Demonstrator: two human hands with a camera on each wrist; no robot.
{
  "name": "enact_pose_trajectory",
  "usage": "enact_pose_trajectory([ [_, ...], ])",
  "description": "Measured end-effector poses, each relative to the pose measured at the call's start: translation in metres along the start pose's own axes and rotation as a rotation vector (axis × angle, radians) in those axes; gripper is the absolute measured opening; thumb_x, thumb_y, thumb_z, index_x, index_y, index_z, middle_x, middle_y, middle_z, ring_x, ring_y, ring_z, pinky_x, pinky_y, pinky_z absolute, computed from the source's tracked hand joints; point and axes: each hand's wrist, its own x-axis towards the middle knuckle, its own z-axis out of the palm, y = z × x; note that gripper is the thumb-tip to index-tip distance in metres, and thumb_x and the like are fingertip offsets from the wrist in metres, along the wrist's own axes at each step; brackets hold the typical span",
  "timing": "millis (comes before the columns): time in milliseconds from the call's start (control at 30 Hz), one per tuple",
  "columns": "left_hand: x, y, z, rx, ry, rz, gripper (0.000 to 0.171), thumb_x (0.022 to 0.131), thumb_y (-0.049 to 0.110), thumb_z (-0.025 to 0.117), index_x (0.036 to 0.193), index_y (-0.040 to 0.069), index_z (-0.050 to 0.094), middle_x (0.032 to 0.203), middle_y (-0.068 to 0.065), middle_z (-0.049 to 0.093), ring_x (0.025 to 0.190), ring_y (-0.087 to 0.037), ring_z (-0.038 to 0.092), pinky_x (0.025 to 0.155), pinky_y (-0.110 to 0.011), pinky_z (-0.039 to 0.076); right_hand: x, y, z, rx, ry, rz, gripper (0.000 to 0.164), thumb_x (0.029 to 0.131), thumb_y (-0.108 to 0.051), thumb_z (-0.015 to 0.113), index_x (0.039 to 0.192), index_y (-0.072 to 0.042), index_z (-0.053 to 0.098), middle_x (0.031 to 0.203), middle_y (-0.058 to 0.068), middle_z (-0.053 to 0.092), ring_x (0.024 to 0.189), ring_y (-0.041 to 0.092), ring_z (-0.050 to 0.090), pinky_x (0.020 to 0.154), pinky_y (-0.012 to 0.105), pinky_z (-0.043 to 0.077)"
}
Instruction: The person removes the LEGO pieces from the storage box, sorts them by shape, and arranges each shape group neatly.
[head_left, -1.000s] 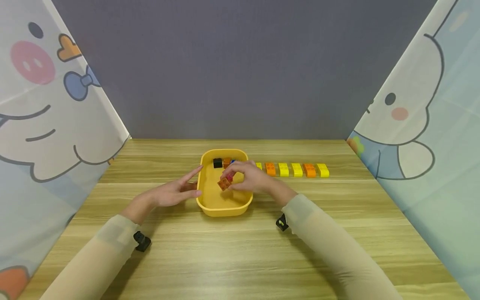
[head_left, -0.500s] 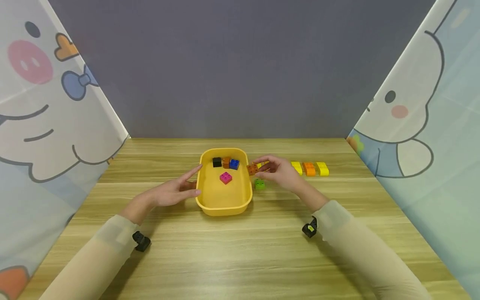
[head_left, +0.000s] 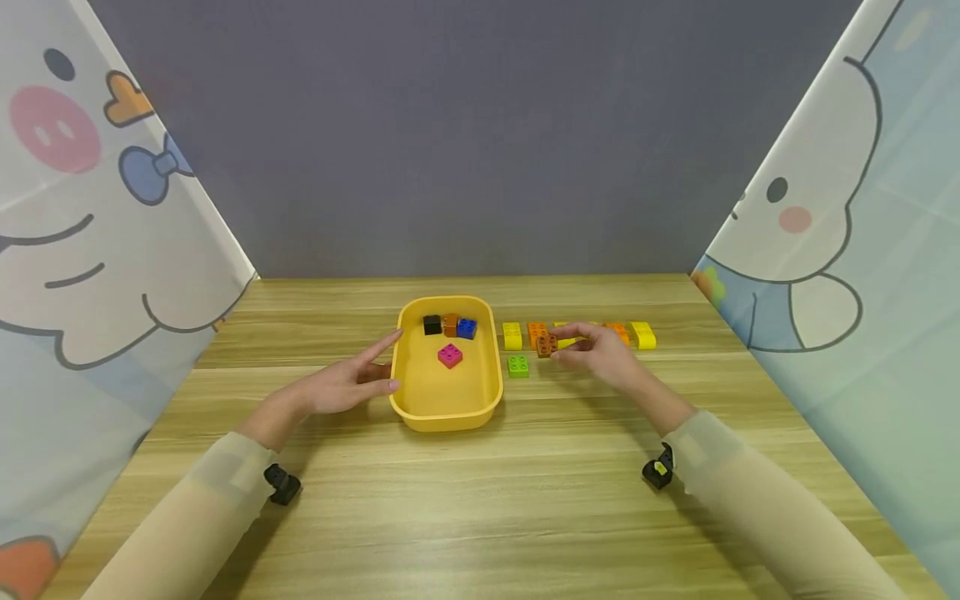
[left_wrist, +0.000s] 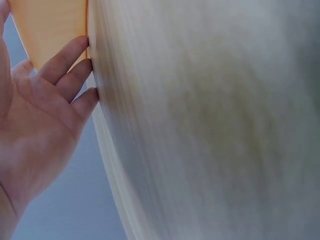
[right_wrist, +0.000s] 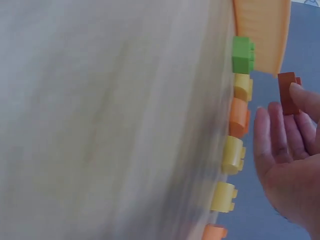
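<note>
My right hand (head_left: 602,356) pinches a brown toy building brick (head_left: 547,346) between thumb and fingers. In the right wrist view the brown brick (right_wrist: 287,93) is held up off the table. Just left of it lies a light green brick (head_left: 518,367), in front of a row of yellow and orange bricks that my right hand partly covers. My left hand (head_left: 339,385) has its fingers spread along the left side of a yellow bin (head_left: 446,422). Fingertips touch the bin wall (left_wrist: 55,25) in the left wrist view.
Inside the bin are a black brick (head_left: 432,325), an orange-brown brick (head_left: 450,325), a blue brick (head_left: 467,328) and a pink brick (head_left: 450,356). The row runs from a yellow brick (head_left: 512,336) to another yellow brick (head_left: 642,335). A grey wall (head_left: 480,142) stands behind the table.
My right hand has carried the brown brick out of the bin, over its right rim and rightward to the row. The pink brick stays in the bin. My left hand keeps its place.
</note>
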Motion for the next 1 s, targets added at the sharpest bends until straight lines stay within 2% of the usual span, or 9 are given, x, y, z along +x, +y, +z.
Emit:
enact_pose_trajectory([
  [333,-0.001,-0.002,-0.001,0.015,0.006,0.003,0.093,0.109,0.056,0.064,0.177,0.043,0.001,0.166,-0.027,0.052,0.156,-0.047,0.048,0.128,-0.071,0.035,-0.001,0.016,0.003,-0.036,-0.038,0.093,0.052,0.104,-0.021,0.077,0.151,-0.004,0.064,0.153,0.026,0.064,0.111,0.029,0.077,0.092,0.036,0.066],
  [467,-0.001,-0.003,0.0,0.015,0.005,0.011,0.093,0.11,0.055,0.063,0.177,0.042,0.001,0.166,-0.027,0.052,0.156,-0.048,0.049,0.126,-0.072,0.037,0.0,0.016,0.007,-0.041,-0.041,0.112,0.053,0.103,-0.023,0.079,0.151,-0.004,0.065,0.153,0.025,0.064,0.113,0.025,0.073,0.092,0.034,0.063],
  [1000,-0.001,-0.004,0.0,0.005,0.009,0.012,0.092,0.109,0.055,0.064,0.177,0.044,0.001,0.166,-0.027,0.05,0.156,-0.048,0.048,0.127,-0.071,0.036,0.007,0.022,0.014,-0.058,-0.015,0.151,0.054,0.101,-0.022,0.081,0.15,-0.005,0.066,0.151,0.022,0.065,0.126,0.032,0.067,0.098,0.034,0.06],
])
